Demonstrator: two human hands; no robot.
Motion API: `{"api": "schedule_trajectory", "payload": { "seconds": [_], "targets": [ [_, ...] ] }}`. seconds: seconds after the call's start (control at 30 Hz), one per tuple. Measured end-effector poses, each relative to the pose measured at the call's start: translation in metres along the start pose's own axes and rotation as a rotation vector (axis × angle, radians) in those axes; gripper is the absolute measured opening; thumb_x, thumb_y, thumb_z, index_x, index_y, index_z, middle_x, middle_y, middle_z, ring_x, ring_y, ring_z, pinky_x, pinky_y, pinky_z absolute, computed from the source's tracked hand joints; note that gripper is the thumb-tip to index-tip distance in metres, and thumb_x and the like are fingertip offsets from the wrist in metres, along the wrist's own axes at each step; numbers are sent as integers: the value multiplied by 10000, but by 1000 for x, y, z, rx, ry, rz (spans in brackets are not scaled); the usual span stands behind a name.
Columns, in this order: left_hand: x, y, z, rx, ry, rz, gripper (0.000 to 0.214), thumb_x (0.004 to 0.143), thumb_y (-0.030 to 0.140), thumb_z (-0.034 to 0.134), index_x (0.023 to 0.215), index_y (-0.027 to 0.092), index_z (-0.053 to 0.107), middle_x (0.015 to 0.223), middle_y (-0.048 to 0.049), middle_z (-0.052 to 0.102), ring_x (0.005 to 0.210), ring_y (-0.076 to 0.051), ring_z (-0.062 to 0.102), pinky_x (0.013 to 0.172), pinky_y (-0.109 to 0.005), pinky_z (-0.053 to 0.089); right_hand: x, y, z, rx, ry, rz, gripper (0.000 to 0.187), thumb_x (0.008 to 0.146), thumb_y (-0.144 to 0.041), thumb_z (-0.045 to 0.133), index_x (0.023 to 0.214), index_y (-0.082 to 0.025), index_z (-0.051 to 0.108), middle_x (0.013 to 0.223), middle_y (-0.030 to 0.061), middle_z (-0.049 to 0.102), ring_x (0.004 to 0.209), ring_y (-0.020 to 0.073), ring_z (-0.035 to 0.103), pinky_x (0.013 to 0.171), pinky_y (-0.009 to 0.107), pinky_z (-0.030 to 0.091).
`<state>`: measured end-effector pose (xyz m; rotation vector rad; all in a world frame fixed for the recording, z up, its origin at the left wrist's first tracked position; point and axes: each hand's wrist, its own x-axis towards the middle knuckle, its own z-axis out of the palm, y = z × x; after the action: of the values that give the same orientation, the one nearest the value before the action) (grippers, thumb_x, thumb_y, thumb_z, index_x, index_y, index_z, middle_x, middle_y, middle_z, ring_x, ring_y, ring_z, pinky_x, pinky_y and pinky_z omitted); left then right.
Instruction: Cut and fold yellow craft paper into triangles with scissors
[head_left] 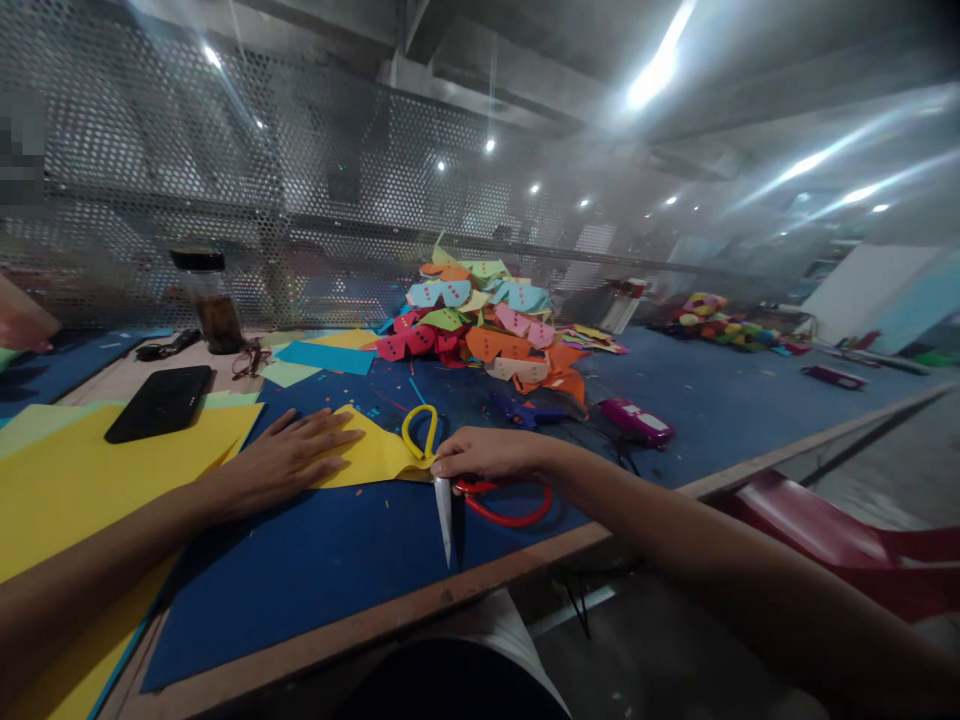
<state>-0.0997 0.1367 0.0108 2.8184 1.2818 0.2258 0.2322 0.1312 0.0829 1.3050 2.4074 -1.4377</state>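
Observation:
My left hand [307, 452] lies flat with its fingers spread on a piece of yellow paper [379, 455] and presses it to the blue table top. At the paper's right end, my right hand [487, 455] is closed around the middle of a pair of scissors [444, 520]. One blade points down toward the table's front edge. A yellow loop handle stands beyond my fingers, and a red loop handle lies to the right. The other blade is not clearly visible near the paper's creased end. My fingers hide the scissors' pivot.
Cut paper masks [487, 330] form a colourful heap behind my hands. A blue glue gun [529, 410] and a purple device [637, 422] lie right of centre. Left are yellow sheets [67, 500], a black phone [160, 403] and a jar [214, 305]. A red chair [817, 530] stands right.

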Motion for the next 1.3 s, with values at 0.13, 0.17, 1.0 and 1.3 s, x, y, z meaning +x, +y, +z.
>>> {"api": "schedule_trajectory", "payload": {
  "seconds": [0.13, 0.17, 1.0, 1.3],
  "targets": [
    [-1, -5, -2, -8, 42, -2, 530, 1074, 495, 236, 1594, 405, 199, 1661, 6, 303, 1523, -270, 278, 1229, -551, 161, -1, 1, 1, 12, 7, -6, 336, 867, -455, 570, 711, -159, 537, 607, -60, 397, 542, 76, 276, 521, 253, 190],
    [-1, -7, -3, -2, 52, -9, 527, 1076, 482, 235, 1595, 399, 200, 1662, 4, 303, 1525, -273, 273, 1230, -558, 157, -2, 0, 1, 10, 10, -6, 331, 865, -451, 569, 714, -158, 540, 607, -58, 401, 542, 76, 280, 522, 253, 190],
    [1, -16, 5, 67, 26, 35, 487, 1078, 448, 254, 1558, 405, 323, 1651, -8, 334, 1522, -294, 271, 1194, -541, 218, 8, -23, 8, -3, 20, 22, 349, 856, -440, 569, 648, -171, 493, 565, -64, 355, 534, 77, 275, 513, 250, 198],
    [0, -17, 8, 99, 48, 64, 474, 1078, 373, 283, 1545, 414, 352, 1646, -1, 346, 1524, -300, 260, 1199, -552, 203, 1, -13, 9, 59, 24, 27, 321, 847, -429, 599, 698, -154, 529, 609, -42, 444, 559, 85, 353, 516, 238, 242]
  ]
}}
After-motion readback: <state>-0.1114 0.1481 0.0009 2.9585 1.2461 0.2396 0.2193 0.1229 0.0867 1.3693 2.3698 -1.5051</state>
